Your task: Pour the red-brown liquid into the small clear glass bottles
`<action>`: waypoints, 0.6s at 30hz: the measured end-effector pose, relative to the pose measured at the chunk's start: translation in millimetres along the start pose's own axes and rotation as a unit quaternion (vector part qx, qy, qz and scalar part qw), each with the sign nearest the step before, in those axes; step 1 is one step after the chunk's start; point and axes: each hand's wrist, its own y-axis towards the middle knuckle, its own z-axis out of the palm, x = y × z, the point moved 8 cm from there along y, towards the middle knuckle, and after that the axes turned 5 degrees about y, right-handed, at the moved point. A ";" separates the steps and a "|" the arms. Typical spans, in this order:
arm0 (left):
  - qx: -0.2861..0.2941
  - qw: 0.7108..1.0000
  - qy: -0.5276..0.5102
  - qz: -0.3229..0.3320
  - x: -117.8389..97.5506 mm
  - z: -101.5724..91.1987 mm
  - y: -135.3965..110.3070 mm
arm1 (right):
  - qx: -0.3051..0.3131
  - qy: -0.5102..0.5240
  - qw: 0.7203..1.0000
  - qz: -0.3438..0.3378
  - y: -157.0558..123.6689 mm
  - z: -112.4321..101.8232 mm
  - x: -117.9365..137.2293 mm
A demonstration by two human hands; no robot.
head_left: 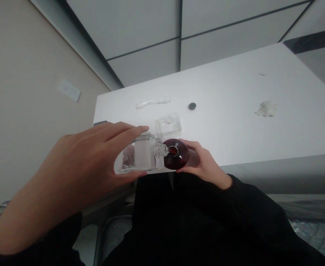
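My left hand [104, 151] is wrapped round a clear square bottle [144, 153], tipped on its side with its threaded neck pointing right. The neck's mouth meets the opening of a dark red-brown round bottle [180, 159]; whether they touch I cannot tell. Around that round bottle's right side my right hand [207, 162] is closed, keeping it upright near the table's front edge. Some liquid seems to lie in the clear bottle, though glare blurs it. Just behind the bottles sits a clear square lid-like piece [168, 125] with a small round part in its middle.
On the white table [229, 125] lie a clear thin tube-like piece [153, 102], a small dark round cap [192, 106] and a crumpled whitish scrap [266, 109]. A dark object [100, 123] shows behind my left hand. A wall with a socket [69, 90] bounds the left.
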 end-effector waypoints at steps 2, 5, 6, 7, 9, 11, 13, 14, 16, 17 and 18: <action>-0.002 1.000 0.004 0.003 -0.4 -0.6 -0.1 | 0.000 0.001 1.000 -0.001 -0.1 -0.1 0.5; 0.005 1.000 0.022 0.007 -1.8 -0.2 0.1 | -0.001 -0.003 1.000 0.009 0.0 -0.4 0.1; 0.006 1.000 0.024 0.007 -2.0 -0.2 0.3 | 0.001 -0.003 1.000 0.011 0.2 -0.3 0.1; 0.006 1.000 0.025 0.007 -2.3 -0.5 0.5 | 0.001 -0.001 1.000 0.011 0.5 -0.3 0.4; 0.005 1.000 0.025 0.010 -2.8 -0.8 1.0 | 0.001 0.004 1.000 0.005 1.2 -0.1 1.8; 0.005 0.999 0.031 0.015 -3.4 -0.6 1.2 | -0.002 0.007 1.000 0.001 1.9 -0.3 2.8; 0.003 0.999 0.029 0.022 -3.9 -0.3 1.0 | -0.003 0.007 1.000 -0.001 2.2 -0.3 3.3; 0.000 0.999 0.024 0.024 -3.8 -0.5 0.8 | -0.002 0.005 1.000 -0.002 2.4 -0.2 3.8; -0.007 1.000 0.009 0.025 -3.5 -1.5 0.3 | -0.001 0.001 1.000 -0.007 2.6 -0.3 5.1; -0.010 1.000 0.001 0.024 -3.4 -1.9 0.1 | 0.000 -0.001 1.000 -0.007 2.7 -0.4 5.6; -0.011 1.000 -0.005 0.025 -3.5 -2.2 0.0 | 0.000 -0.003 1.000 -0.007 2.9 -0.5 5.7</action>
